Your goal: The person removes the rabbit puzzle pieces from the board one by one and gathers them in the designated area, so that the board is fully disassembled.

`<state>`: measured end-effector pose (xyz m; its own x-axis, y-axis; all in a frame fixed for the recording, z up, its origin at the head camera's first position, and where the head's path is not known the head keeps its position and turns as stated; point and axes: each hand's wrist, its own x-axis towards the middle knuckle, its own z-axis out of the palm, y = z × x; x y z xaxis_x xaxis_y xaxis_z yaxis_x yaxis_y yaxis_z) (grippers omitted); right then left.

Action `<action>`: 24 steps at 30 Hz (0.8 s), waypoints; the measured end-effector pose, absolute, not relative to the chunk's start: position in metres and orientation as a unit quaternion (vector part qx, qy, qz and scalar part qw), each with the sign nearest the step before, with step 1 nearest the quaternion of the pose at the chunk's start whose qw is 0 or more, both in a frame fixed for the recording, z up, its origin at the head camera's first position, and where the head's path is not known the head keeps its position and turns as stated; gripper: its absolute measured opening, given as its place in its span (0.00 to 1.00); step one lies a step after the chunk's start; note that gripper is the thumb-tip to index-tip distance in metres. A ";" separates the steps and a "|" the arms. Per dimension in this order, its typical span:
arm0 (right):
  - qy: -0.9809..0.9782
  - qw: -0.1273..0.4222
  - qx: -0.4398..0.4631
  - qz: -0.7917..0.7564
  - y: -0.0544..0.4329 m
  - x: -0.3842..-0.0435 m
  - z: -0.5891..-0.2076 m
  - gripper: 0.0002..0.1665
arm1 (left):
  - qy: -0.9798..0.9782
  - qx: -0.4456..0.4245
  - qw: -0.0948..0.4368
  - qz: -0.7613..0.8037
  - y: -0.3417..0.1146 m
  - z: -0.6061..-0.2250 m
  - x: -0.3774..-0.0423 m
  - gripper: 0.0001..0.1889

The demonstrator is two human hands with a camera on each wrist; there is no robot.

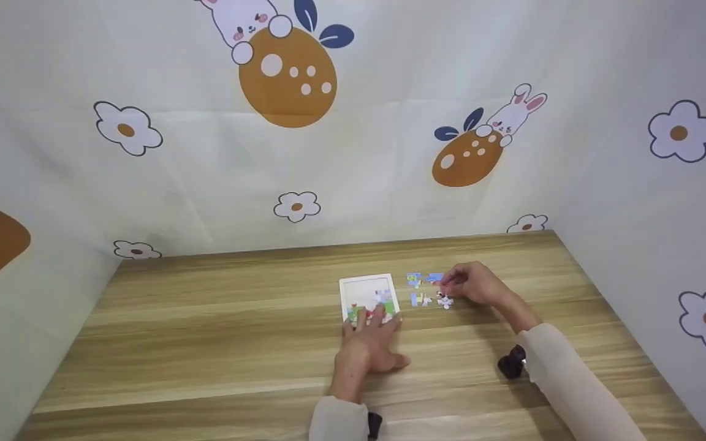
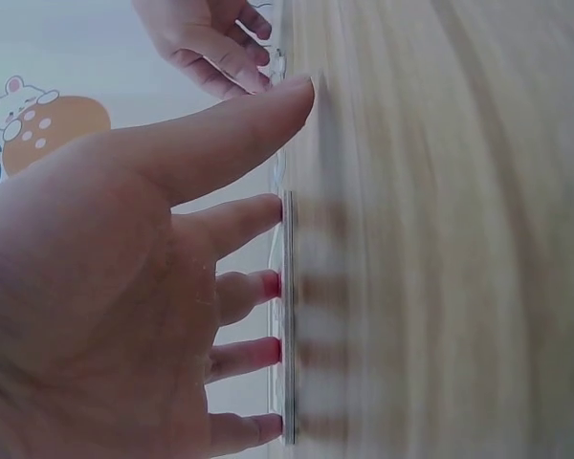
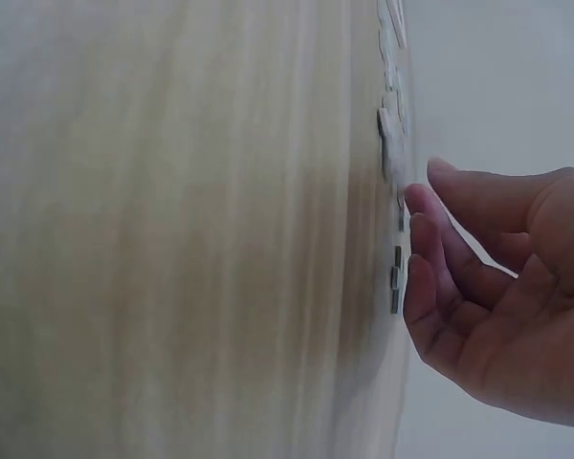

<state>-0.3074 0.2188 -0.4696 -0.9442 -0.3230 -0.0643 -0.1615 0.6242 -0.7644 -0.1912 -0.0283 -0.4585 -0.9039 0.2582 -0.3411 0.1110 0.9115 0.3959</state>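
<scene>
- head view: puzzle tray [image 1: 362, 289] is touched at its near edge by the left hand [image 1: 370, 346], fingers straight, spread.
- loose pieces [image 1: 414, 278] are laid right of it; wide tabletop [image 1: 206, 337] is seen leftward.
- near rim is partly covered; whether one piece is pinched by the bent-fingered right hand [image 1: 477, 285] cannot be told.

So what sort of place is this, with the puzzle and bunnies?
Probably a little indoor nook for puzzles: there's a wood-look table, pale bunny-and-flower sheets behind and beside it like walls, and a puzzle frame with loose pieces next to it.
</scene>
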 end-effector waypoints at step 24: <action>0.896 0.066 -0.152 -0.412 0.188 -0.296 -0.457 0.08 | 0.922 0.188 0.192 0.280 -0.060 -0.462 -0.192 0.37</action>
<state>-0.2960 0.1881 -0.4574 -0.9450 -0.3269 0.0063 -0.2176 0.6145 -0.7583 -0.1917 -0.0600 -0.4617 -0.8552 0.4545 -0.2492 0.2394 0.7727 0.5878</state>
